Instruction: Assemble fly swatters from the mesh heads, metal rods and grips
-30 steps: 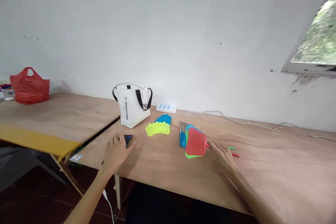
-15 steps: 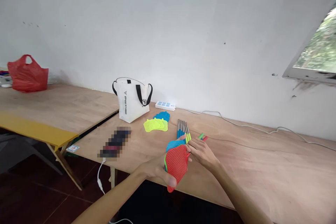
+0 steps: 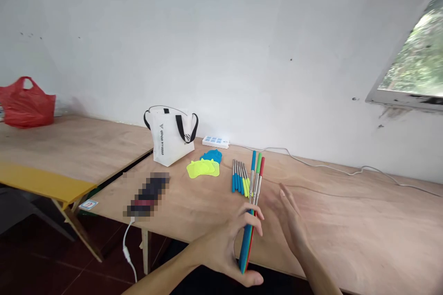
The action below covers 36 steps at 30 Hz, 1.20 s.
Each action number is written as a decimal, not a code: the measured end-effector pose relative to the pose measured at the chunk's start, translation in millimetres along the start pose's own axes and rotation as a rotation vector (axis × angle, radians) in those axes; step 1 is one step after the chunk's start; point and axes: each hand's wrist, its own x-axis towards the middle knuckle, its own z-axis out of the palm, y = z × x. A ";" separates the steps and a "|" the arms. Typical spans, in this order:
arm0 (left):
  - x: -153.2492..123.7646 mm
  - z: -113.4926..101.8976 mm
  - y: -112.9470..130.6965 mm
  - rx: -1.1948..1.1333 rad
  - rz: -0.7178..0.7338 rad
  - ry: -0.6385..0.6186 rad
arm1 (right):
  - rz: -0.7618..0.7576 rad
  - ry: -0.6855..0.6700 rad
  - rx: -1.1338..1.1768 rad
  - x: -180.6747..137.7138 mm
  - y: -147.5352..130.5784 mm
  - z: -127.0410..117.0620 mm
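Observation:
My left hand (image 3: 228,239) grips a stack of fly swatters by their flat heads (image 3: 246,246), seen edge-on in blue, green and red. Their metal rods (image 3: 255,184) stand up from the stack, with blue, green and red handle ends at the top. My right hand (image 3: 291,219) is open to the right of the stack, fingers extended, and touches nothing that I can see. Behind the held swatters lies a row of loose metal rods (image 3: 238,177) with blue and yellow-green handles. Yellow-green mesh heads (image 3: 203,168) and blue mesh heads (image 3: 212,155) lie further left.
A white tote bag (image 3: 171,138) stands near the wall beside a white power strip (image 3: 216,142), whose cable runs right. A blurred dark phone-like object (image 3: 148,196) with a white cable lies at the left edge. A red plastic bag (image 3: 27,106) sits on another table.
The swatter stack has turned from showing its red mesh face to edge-on, with handles pointing up. My right hand has let go and moved right. The view has shifted slightly.

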 end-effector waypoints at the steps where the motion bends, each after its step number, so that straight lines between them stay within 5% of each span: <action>1: 1.6 1.4 -1.5 0.081 0.021 -0.041 | 0.162 -0.121 0.141 -4.1 -6.4 4.9; 3: 3.5 6.4 -9.1 0.194 0.029 -0.169 | 0.341 -0.310 0.329 -9.0 -18.1 19.1; 6: 0.1 17.7 -25.8 0.302 -0.003 -0.305 | 0.338 -0.268 0.459 -6.6 -23.1 41.6; 12: -13.9 34.1 -41.2 0.293 -0.111 -0.109 | 0.369 -0.222 0.528 14.7 5.0 59.6; 24: 0.0 12.5 -38.3 0.413 -0.143 -0.132 | 0.366 -0.164 0.473 48.3 12.1 77.7; 36: -18.4 -16.4 1.3 0.499 -0.232 -0.163 | 0.306 -0.180 0.546 72.0 -0.2 117.9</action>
